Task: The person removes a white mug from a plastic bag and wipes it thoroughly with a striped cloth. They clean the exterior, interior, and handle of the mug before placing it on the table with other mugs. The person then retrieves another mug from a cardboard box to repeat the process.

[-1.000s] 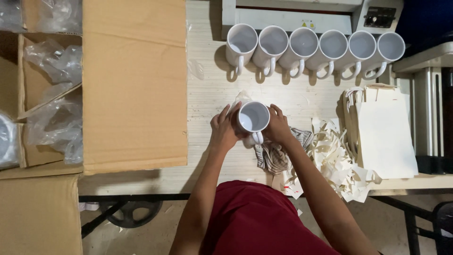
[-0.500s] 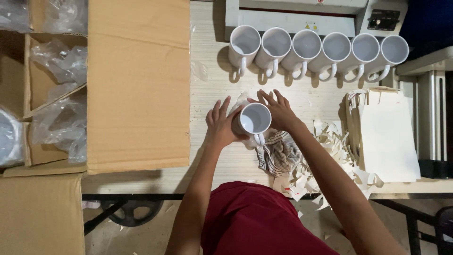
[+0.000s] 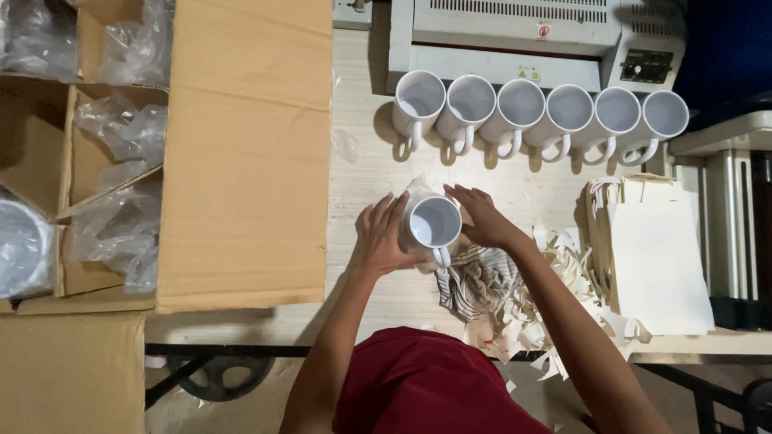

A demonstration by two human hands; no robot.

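Observation:
A white mug (image 3: 433, 224) stands upright on the pale wooden table (image 3: 362, 181), its handle pointing toward me. My left hand (image 3: 378, 239) presses against its left side with the fingers stretched up along the wall. My right hand (image 3: 481, 215) rests on its right side, fingers spread over a bit of white paper wrapped on the mug. A striped cloth (image 3: 474, 283) lies just below the mug.
Several white mugs (image 3: 547, 112) stand in a row at the back before a grey machine (image 3: 515, 36). A large cardboard box (image 3: 241, 153) with plastic-bagged items fills the left. Paper scraps (image 3: 555, 297) and flat white paper bags (image 3: 655, 253) lie at the right.
My hands have loosened from a full clasp on the mug; the fingers of both now spread flatter along its sides. The mug stays in the same place.

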